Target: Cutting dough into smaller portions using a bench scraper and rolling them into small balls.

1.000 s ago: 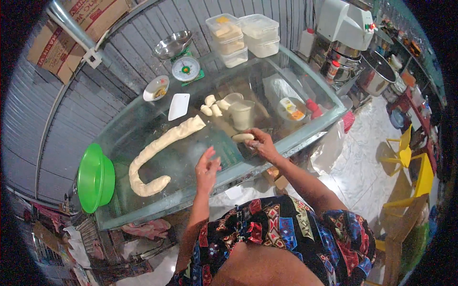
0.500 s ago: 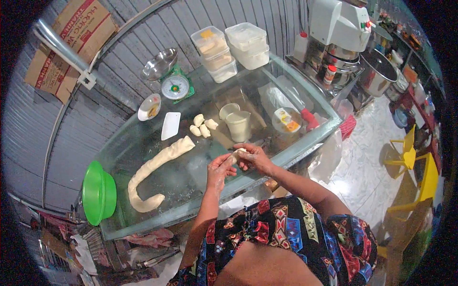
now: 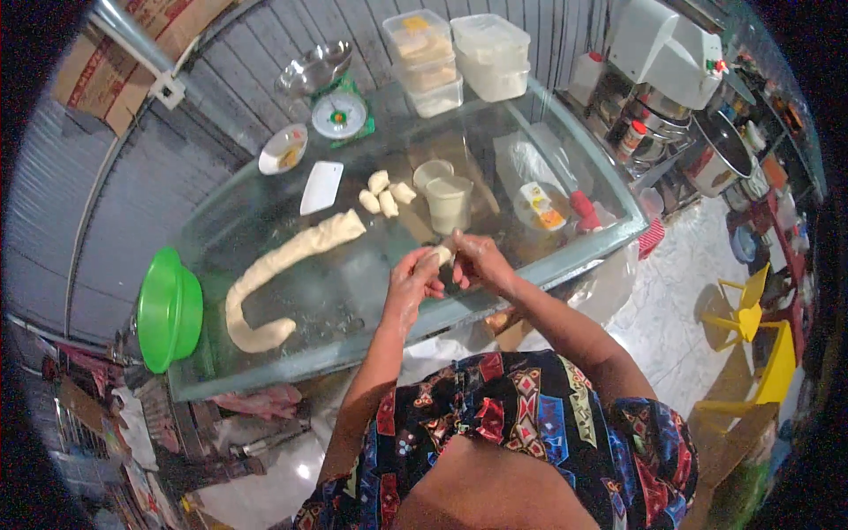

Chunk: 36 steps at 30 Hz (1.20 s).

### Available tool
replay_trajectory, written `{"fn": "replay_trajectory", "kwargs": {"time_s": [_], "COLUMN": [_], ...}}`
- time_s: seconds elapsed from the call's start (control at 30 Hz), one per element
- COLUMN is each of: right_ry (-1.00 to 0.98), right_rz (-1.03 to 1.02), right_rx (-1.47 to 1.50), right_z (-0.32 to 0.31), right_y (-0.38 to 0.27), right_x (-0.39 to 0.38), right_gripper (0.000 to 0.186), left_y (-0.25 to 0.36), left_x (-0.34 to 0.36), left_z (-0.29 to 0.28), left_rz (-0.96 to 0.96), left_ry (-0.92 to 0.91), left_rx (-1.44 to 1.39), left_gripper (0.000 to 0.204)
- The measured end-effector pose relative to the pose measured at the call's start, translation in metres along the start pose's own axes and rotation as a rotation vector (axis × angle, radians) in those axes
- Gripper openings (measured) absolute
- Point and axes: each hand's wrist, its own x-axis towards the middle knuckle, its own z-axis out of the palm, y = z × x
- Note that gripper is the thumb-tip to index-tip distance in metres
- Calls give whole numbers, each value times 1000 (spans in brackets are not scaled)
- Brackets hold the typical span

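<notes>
And here we are at the glass-topped table [image 3: 344, 287], with the front cup [image 3: 449, 210] as our marker, and it looks like shaping by fingertip: a small dough piece [image 3: 442, 255] sits between the two hands, on the near side of the cup and close to it. The left hand [image 3: 413, 279] has it, fingers curled and bunched in a narrow pinch, knuckles toward the cup. Over on the other side, the right hand [image 3: 480, 262] comes in with fingers bent, one fingertip pointing up toward the cup's base; it is right beside the dough, but whether it grips or merely touches, I cannot tell (those fingers hide a good deal). The forearms [image 3: 555, 330] slant inward, meeting in front of the cup, with the hands above the table's near part. Working this piece further, I'd judge, calls for a light, steady left pinch and small moves from the right, since soft dough marks easily. Look left of the cup: four cut dough pieces [image 3: 389, 203] lie bunched together there, and further left the long dough roll [image 3: 287, 258] curves round like a hook, touched by neither hand.
</notes>
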Motion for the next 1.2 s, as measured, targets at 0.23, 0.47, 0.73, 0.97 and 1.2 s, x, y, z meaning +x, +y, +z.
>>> {"fn": "replay_trajectory", "kwargs": {"time_s": [0.23, 0.47, 0.73, 0.97, 1.2], "right_ry": [-60, -85, -85, -173, 80], "right_rz": [-116, -135, -194, -235, -413], "right_rx": [-120, 152, -88, -327, -53], "right_z": [7, 8, 17, 2, 32], "right_y": [-20, -26, -46, -36, -40], "right_x": [-15, -25, -43, -50, -30], "right_gripper": [27, 19, 25, 25, 22], "left_y": [-1, 21, 24, 15, 24], "left_x": [-3, -26, -42, -46, -17], "left_z": [-6, 15, 26, 29, 35], "left_rz": [65, 72, 161, 41, 178], "left_ry": [-112, -138, -249, -234, -234], "left_rx": [57, -5, 123, -44, -541], "left_gripper": [31, 38, 32, 33, 69]}}
